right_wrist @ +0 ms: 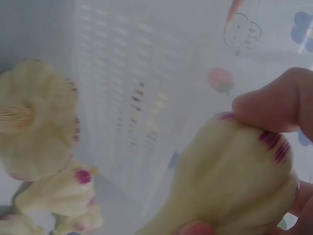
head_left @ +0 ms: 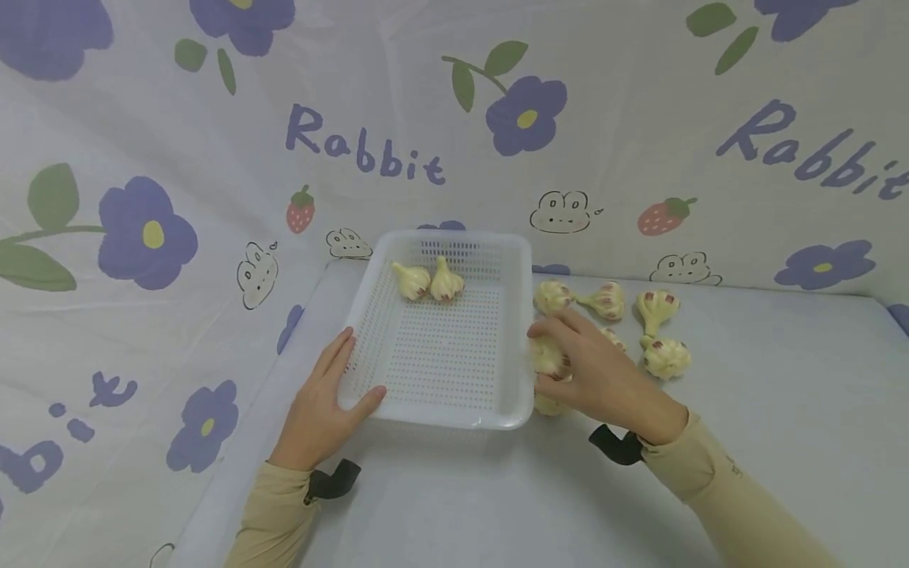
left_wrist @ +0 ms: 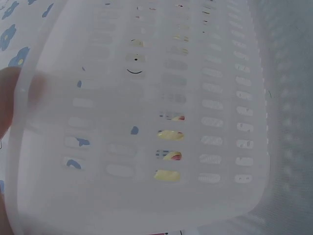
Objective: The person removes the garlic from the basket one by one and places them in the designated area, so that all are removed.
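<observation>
In the head view, my left hand (head_left: 319, 402) grips the near left corner of a white perforated plastic basket (head_left: 517, 331), thumb over the rim and fingers along the left side. Two garlic bulbs (head_left: 447, 282) lie inside, toward the far left. My right hand (head_left: 604, 375) is just right of the basket, pinching a garlic bulb (right_wrist: 234, 181) between thumb and fingers. The right wrist view shows purple streaks on this pale bulb. Below the holding hand, another bulb (head_left: 549, 405) is partly hidden.
More garlic bulbs (head_left: 666, 358) lie on the pale table (head_left: 454, 505) right of the basket, several in loose rows. Behind and to the left hangs a white cloth (head_left: 398, 71) printed with flowers, rabbits and strawberries.
</observation>
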`<state>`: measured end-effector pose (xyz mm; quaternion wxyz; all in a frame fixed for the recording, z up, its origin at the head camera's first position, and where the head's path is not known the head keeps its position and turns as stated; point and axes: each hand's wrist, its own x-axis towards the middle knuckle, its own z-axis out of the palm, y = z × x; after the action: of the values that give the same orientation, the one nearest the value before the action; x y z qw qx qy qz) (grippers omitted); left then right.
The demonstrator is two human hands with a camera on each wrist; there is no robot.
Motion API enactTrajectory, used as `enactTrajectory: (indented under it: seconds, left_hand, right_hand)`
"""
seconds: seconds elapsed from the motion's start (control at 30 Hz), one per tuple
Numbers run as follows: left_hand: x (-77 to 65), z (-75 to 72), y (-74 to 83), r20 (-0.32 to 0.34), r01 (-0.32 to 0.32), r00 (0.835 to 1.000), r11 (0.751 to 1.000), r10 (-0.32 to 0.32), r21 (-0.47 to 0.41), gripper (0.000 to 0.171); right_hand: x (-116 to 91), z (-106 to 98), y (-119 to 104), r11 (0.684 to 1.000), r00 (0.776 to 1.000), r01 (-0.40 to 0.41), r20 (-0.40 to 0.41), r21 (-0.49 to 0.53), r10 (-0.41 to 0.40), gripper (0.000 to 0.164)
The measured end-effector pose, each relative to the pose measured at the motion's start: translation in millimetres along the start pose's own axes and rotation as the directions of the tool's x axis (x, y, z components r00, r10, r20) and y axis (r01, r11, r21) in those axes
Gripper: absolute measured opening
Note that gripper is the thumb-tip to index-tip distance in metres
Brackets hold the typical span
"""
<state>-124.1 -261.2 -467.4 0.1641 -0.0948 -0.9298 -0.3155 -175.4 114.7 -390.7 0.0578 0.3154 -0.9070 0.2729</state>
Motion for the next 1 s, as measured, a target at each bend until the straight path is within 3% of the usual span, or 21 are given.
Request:
enactTrajectory:
  seconds: [0.33, 0.8, 1.0]
  left_hand:
    - [1.8, -1.1, -0.1, 0.008, 0.013, 1.000, 1.000, -0.013, -0.005, 0.090]
    - [0.7, 0.9, -0.7, 0.021, 0.025, 0.999, 1.000, -0.025, -0.002, 0.090]
    - [1.0, 2.1, -1.5, 0.017, 0.020, 1.000, 1.000, -0.020, 0.009, 0.090]
  right_hand:
    - [-27.3, -1.1, 16.1, 0.999, 0.999, -0.034, -0.036, -0.011, 0.033, 0.049]
    - [-56.1, 2.4, 43.3, 0.996, 0.993, -0.010, -0.114, -0.087, 0.000, 0.047]
    - [-60.5, 10.2, 52.7, 0.996, 0.994, -0.052, -0.099, -0.076, 0.044, 0.049]
